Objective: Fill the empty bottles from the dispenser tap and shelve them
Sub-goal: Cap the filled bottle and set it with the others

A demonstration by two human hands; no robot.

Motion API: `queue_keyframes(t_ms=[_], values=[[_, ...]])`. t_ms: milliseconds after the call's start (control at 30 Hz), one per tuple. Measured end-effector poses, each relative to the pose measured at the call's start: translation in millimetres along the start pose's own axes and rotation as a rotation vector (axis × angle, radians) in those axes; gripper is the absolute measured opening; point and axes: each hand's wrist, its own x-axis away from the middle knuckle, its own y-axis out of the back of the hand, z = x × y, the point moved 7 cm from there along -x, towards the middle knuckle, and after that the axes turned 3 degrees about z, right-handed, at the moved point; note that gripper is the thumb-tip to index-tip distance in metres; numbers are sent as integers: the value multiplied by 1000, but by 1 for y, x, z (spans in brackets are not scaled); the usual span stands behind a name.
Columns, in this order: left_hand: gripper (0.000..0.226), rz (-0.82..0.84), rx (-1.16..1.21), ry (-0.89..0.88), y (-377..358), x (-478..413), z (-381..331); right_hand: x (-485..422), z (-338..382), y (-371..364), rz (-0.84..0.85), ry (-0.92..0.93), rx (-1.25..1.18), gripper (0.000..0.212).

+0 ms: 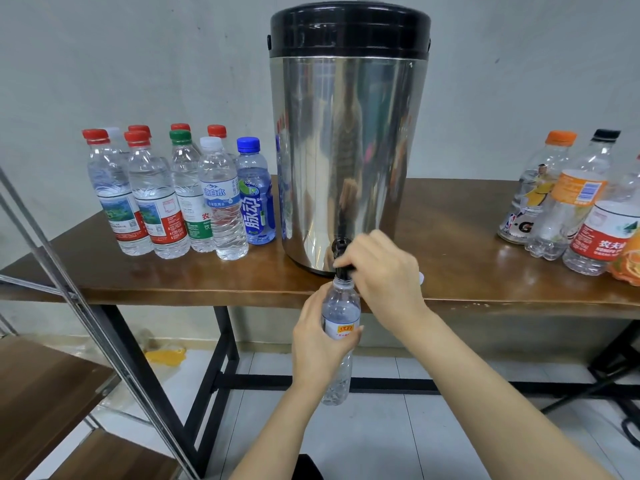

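Bottle in hand [341,317]: clear plastic, uncapped, held upright off the near edge of the table [450,237], with its mouth directly under the tap [341,251] of the steel dispenser [346,150]. Left hand [313,337] grips it, fingers and thumb wrapped round the labelled middle. Right hand [384,271] is on the tap, fingers curled over the black lever. Whether water is running, and the level in the bottle, cannot be read. A small white item [420,278] lies on the table behind the right hand; it is judged to be the cap.

Progress, as judged:
- Left group of bottles [173,202], left of the dispenser: capped, apparently holding water. Filled, not yet shelved.
- Right group of bottles [568,209], far right on the table: capped, apparently dry. Still to be filled.
- Shelf unit [45,382], near left: no bottle in view stands on it.

Filling appears past the halfway mark; the shelving stage has not begun. Outstanding work: finish and cap this bottle, fill the right group, and move all to the shelf.
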Motion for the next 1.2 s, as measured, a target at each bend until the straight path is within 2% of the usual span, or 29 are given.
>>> queue_keyframes(t_ms=[100,233,333,567,667,833,900,967,1100,1200], values=[[83,6,-11,8,-1,-1,2,14,1,1,-9,-24,-48,7],[83,13,7,31,-2,-1,1,11,-1,3,61,-166,-10,37],[83,-3,-4,19,-1,-1,0,16,-4,2,78,-240,19,36],[82,-12,0,20,-1,0,1,14,-7,5,77,-225,41,36],[80,-3,4,3,-1,0,0,17,-17,1,111,-251,-72,28],[77,-11,-5,-20,-1,0,2,21,-47,-6,288,-358,-504,3],[80,-17,-12,-16,-1,0,1,21,-49,-8,308,-360,-536,6],[80,-14,-13,-5,-2,0,2,22,-51,-9,292,-390,-493,5],[81,-5,-22,-8,-2,-2,1,24,-49,-5,218,-390,-379,26],[81,-10,-29,-23,-2,-2,0,25,-43,-2,113,-319,-315,22]])
